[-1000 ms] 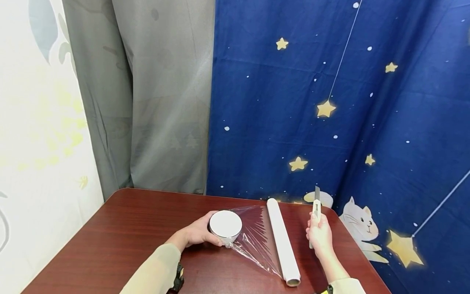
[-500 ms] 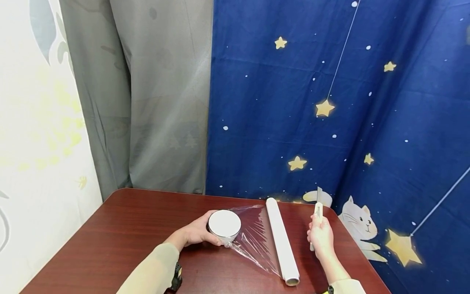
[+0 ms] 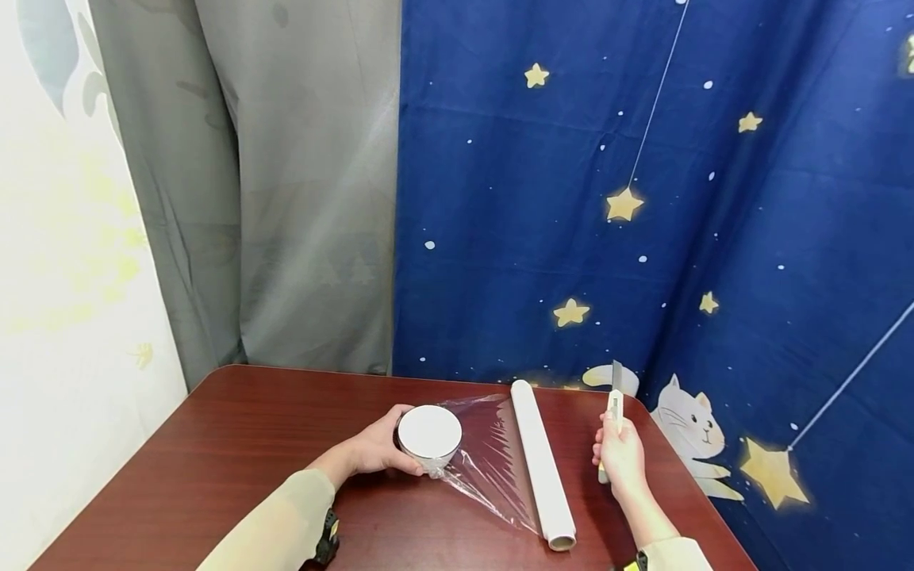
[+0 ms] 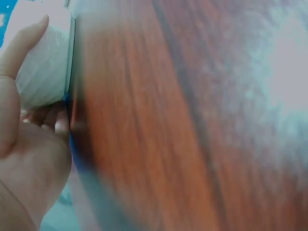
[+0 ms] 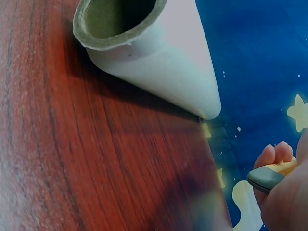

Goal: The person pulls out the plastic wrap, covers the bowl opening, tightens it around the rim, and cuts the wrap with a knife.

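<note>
My left hand [image 3: 378, 444] grips a white round bowl [image 3: 430, 432] from its left side, thumb in front. In the left wrist view the thumb lies across the white, ridged side of the bowl [image 4: 45, 67]. Clear cling film [image 3: 489, 460] clings to the bowl and spreads right, with creases, to a long white roll of cling film [image 3: 543, 468] on the table. My right hand [image 3: 621, 460], right of the roll, holds a utility knife [image 3: 616, 404] with its blade extended and pointing up. In the right wrist view the butt of the knife [image 5: 269, 179] sticks out of the curled fingers.
A dark red wooden table [image 3: 271, 436] lies under the things, its rounded far corners close to the curtains. Behind it hang a grey curtain [image 3: 314, 198] and a blue star-patterned curtain [image 3: 500, 198]. The roll's open cardboard core [image 5: 120, 21] faces the right wrist camera.
The head view has turned slightly right, so everything sits a little further left. The knife tipped slightly right, then came back near upright. Both holds are the same; bowl and roll stay put.
</note>
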`<state>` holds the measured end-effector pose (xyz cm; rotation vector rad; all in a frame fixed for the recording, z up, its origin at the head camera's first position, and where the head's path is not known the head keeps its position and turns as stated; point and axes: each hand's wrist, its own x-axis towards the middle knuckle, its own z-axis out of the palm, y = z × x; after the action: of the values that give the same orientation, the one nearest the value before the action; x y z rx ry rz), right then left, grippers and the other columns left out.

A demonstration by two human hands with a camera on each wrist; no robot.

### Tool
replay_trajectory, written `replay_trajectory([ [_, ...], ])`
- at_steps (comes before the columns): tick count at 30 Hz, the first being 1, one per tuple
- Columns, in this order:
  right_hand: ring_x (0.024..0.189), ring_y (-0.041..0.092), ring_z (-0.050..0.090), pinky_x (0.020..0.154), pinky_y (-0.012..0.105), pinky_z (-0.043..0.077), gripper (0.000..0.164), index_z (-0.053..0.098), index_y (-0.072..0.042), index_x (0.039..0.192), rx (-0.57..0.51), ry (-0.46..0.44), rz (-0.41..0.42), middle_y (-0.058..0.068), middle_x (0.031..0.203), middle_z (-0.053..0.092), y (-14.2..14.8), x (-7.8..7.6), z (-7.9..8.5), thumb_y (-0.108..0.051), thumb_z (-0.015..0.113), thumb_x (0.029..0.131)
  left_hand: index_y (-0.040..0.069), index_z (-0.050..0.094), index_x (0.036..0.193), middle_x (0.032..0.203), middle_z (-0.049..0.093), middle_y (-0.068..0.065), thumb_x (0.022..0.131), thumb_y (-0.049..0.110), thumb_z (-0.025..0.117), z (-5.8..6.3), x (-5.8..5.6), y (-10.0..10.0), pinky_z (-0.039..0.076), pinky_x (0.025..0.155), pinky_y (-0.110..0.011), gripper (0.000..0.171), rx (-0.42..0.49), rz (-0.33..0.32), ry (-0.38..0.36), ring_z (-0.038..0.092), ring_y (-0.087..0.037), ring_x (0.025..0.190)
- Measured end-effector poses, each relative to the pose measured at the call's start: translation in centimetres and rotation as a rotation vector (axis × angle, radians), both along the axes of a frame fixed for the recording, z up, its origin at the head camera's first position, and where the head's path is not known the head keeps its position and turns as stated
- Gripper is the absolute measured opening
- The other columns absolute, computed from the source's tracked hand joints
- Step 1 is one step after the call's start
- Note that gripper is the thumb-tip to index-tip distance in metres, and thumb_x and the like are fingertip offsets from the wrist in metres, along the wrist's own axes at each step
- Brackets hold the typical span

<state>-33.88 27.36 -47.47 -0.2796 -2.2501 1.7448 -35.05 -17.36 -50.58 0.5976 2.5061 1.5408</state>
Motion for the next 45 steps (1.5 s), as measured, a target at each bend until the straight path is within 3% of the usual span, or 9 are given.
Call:
replay_trajectory([
  [6, 0.058, 0.007, 0.059, 0.057, 0.025, 0.058, 0.051, 0.043, 0.006, 0.147, 0.012, -0.015, 0.015, -0.002, 0.082, 0.059, 0.2, 0.0, 0.0, -0.037, 0.034, 0.121, 0.002, 0.045, 0.152, 0.145, 0.065, -0.015, 0.069, 0.021, 0.104, 0.3, -0.3, -0.1, 0.046, 0.114, -0.051, 0.104, -0.046, -0.037, 0.059, 0.059, -0.029, 0.132],
  [10, 0.06, 0.009, 0.062, 0.06, 0.025, 0.06, 0.051, 0.042, 0.006, 0.15, 0.018, -0.03, 0.026, 0.001, 0.087, 0.064, 0.2, 0.0, 0.0, -0.034, 0.035, 0.121, 0.001, 0.045, 0.153, 0.146, 0.064, -0.016, 0.07, 0.024, 0.105, 0.5, -0.6, -0.4, 0.045, 0.115, -0.052, 0.105, -0.079, -0.049, 0.022, 0.058, -0.03, 0.135],
  [12, 0.061, 0.01, 0.064, 0.061, 0.026, 0.061, 0.049, 0.042, 0.007, 0.15, 0.029, -0.035, 0.028, 0.004, 0.09, 0.067, 0.2, 0.0, 0.0, -0.032, 0.037, 0.12, 0.002, 0.047, 0.154, 0.147, 0.064, -0.015, 0.076, 0.032, 0.101, 0.8, -0.8, -0.5, 0.045, 0.117, -0.054, 0.1, -0.118, -0.028, -0.006, 0.058, -0.031, 0.136],
  [16, 0.062, 0.013, 0.068, 0.061, 0.027, 0.062, 0.047, 0.042, 0.008, 0.145, 0.046, -0.036, 0.032, 0.011, 0.094, 0.071, 0.0, 0.0, 0.3, -0.032, 0.04, 0.12, 0.007, 0.056, 0.152, 0.151, 0.064, -0.015, 0.097, 0.057, 0.077, 2.2, -1.6, -0.3, 0.042, 0.122, -0.059, 0.078, -0.171, 0.069, -0.051, 0.056, -0.034, 0.144],
  [19, 0.063, 0.014, 0.07, 0.062, 0.029, 0.063, 0.047, 0.04, 0.009, 0.143, 0.042, -0.034, 0.04, 0.016, 0.098, 0.072, -0.3, 0.0, 0.5, -0.032, 0.039, 0.12, 0.008, 0.064, 0.146, 0.15, 0.066, -0.015, 0.106, 0.065, 0.057, 3.6, -2.7, 0.6, 0.043, 0.123, -0.062, 0.07, -0.202, 0.14, -0.031, 0.057, -0.036, 0.145],
  [27, 0.065, 0.02, 0.074, 0.061, 0.032, 0.065, 0.041, 0.032, 0.01, 0.15, 0.039, -0.02, 0.084, 0.025, 0.108, 0.073, -1.4, 0.0, 0.9, -0.011, 0.035, 0.115, 0.004, 0.073, 0.132, 0.129, 0.076, -0.013, 0.113, 0.041, 0.056, 7.2, -5.4, 4.8, 0.056, 0.109, -0.054, 0.045, -0.336, 0.152, 0.093, 0.07, -0.031, 0.122],
  [32, 0.069, 0.022, 0.077, 0.062, 0.032, 0.065, 0.043, 0.028, 0.009, 0.154, 0.082, -0.022, 0.131, 0.036, 0.124, 0.072, -2.4, 0.0, 1.1, -0.008, 0.037, 0.115, 0.001, 0.073, 0.128, 0.124, 0.077, -0.015, 0.111, 0.031, 0.06, 8.3, -5.8, 7.8, 0.057, 0.108, -0.051, 0.036, -0.379, 0.119, 0.135, 0.071, -0.031, 0.118],
  [37, 0.077, 0.026, 0.081, 0.064, 0.034, 0.066, 0.037, 0.043, 0.005, 0.148, 0.17, -0.016, 0.15, 0.035, 0.136, 0.068, -3.6, -0.1, 1.7, -0.013, 0.044, 0.116, 0.001, 0.074, 0.124, 0.114, 0.078, -0.013, 0.111, 0.024, 0.059, 9.2, -6.0, 10.1, 0.058, 0.105, -0.048, 0.031, -0.447, 0.079, 0.16, 0.071, -0.027, 0.108],
  [45, 0.071, 0.024, 0.078, 0.062, 0.039, 0.066, 0.039, 0.055, 0.003, 0.144, 0.227, -0.037, 0.143, 0.029, 0.115, 0.072, -5.8, -0.6, 2.6, -0.014, 0.051, 0.11, 0.004, 0.073, 0.099, 0.092, 0.071, -0.009, 0.11, 0.019, 0.054, 9.8, -7.9, 13.1, 0.056, 0.097, -0.042, 0.026, -0.509, 0.037, 0.159, 0.065, -0.024, 0.092],
])
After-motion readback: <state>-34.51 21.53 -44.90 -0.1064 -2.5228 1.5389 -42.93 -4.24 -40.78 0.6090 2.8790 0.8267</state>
